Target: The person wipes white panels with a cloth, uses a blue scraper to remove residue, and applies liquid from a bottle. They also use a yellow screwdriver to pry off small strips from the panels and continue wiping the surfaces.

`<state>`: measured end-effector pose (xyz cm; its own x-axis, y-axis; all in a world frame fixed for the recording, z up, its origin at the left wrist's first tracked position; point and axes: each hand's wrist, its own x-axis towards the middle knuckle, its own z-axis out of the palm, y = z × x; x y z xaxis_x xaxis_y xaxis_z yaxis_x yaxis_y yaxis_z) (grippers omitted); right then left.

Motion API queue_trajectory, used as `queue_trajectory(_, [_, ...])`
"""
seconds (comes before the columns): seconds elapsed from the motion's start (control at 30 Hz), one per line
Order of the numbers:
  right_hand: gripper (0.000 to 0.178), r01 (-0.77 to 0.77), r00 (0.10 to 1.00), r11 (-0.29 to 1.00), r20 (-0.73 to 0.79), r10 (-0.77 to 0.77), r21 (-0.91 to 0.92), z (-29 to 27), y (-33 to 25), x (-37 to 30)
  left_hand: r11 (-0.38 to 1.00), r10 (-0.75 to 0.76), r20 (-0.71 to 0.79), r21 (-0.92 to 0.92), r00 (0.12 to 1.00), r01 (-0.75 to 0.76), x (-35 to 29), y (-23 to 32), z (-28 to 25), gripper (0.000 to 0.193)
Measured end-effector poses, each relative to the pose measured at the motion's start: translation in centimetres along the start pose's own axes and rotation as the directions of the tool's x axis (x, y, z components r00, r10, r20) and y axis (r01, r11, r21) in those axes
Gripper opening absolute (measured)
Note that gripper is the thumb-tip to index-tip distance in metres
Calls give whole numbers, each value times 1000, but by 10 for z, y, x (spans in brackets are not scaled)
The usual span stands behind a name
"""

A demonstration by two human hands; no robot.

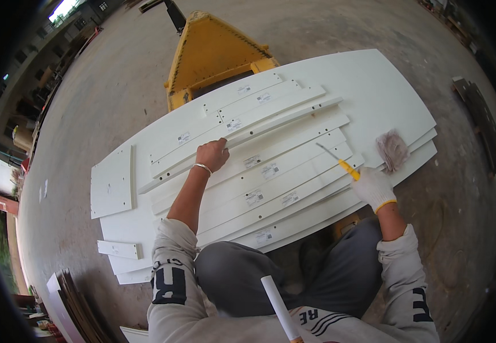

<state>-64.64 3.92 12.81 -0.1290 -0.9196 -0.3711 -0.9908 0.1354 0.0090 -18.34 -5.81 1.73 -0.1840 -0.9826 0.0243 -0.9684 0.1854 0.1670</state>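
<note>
My left hand [212,155], bare with a bracelet at the wrist, is closed on a narrow white board [282,122]. That board is tipped up, so its long edge with dark holes shows. In a white knitted glove, my right hand [373,188] grips the yellow handle of a screwdriver [348,169]. Its thin metal shaft points up and left above the labelled white strips [305,160]. The tip is apart from the board in my left hand. A crumpled pinkish cloth [392,150] lies just beyond my right hand.
Large white panels [362,80] lie stacked beneath the strips. A wider white piece [112,183] and a short block [118,249] rest at the left. Behind stands a yellow pallet jack [213,48]. A cigarette [279,308] juts up at the bottom. Dark boards [479,123] lie at right.
</note>
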Motion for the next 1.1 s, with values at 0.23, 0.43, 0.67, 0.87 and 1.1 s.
queue_trajectory(0.23, [37,-125,992,992,-22,125,21,-3,49,-3,995,-60,-193,-95,979,42,-8,-5,4,18])
queue_trajectory(0.43, [37,187,965,981,174,-194,54,-9,-4,-22,994,-87,-255,-82,963,68,-4,6,17,14])
queue_trajectory(0.67, [38,148,973,989,176,-146,1,-7,-11,-19,973,-209,-294,-156,933,169,-1,11,51,22])
queue_trajectory(0.87, [38,149,967,988,203,-152,25,-4,-12,-20,941,-322,-182,-164,929,295,1,22,48,27])
queue_trajectory(1.1, [38,230,954,973,197,-227,8,-1,-22,-23,928,-354,-88,-153,931,338,-1,1,35,32])
